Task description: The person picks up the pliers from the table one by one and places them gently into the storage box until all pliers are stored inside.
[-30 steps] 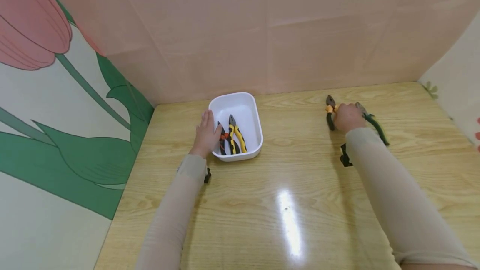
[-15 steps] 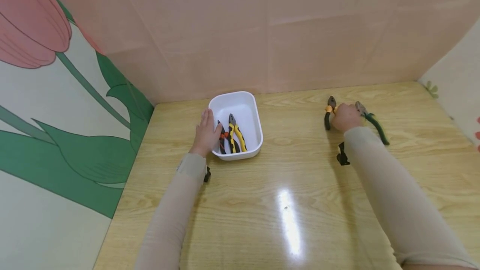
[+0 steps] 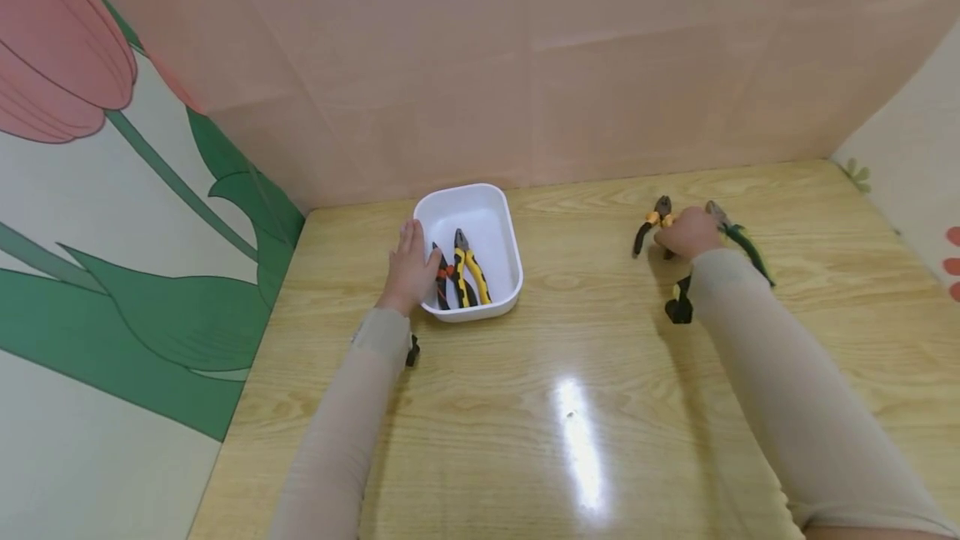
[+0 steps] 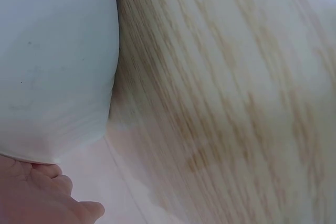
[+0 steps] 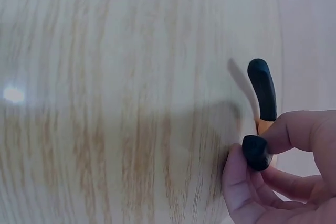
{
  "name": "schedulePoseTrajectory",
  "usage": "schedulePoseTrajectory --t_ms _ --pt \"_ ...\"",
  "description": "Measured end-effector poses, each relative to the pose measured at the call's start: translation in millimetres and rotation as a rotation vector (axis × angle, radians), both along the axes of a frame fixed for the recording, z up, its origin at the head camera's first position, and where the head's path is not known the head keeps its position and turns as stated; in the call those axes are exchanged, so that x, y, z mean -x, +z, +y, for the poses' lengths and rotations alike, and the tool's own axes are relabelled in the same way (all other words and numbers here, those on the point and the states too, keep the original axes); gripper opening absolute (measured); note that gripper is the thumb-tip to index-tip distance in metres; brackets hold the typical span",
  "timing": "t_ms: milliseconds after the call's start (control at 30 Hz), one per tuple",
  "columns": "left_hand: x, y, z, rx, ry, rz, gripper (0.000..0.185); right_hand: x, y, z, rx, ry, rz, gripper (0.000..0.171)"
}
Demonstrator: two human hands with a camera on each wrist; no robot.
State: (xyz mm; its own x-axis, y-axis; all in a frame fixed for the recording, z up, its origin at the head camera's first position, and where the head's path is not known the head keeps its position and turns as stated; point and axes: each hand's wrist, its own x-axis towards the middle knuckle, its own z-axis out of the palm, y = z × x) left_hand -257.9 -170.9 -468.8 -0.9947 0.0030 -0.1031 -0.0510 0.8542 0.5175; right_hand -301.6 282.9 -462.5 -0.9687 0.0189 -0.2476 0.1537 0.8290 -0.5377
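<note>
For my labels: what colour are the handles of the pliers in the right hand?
Black with orange, on the pliers gripped by the right hand; clearest in the right wrist view.

The table (image 3: pixel 570 373) is seen from above, forward and down, by the head view. The tub (image 4: pixel 52 61) wall is seen very close by the left wrist view; the orange-black pliers (image 5: pixel 261 103) by the right; both are shared with the head view.
</note>
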Motion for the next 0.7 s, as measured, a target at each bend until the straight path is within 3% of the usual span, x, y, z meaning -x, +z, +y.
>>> schedulePoseTrajectory --t_ms 267,500,700 --pt "0.5 -1.3 -0.3 -0.010 0.005 -0.003 0.074 -3.4 2.8 2.6 0.202 -0.100 -0.092 0.024" --pt "0.7 -1.1 0.2 -0.007 0.010 -0.007 0.074 -4.3 3.4 -0.4 0.561 -0.209 -0.198 0.031" --pt "0.3 -0.3 0.1 -0.005 0.007 -0.004 0.074 -4.3 5.0 -5.2 0.763 -0.336 -0.259 0.030"
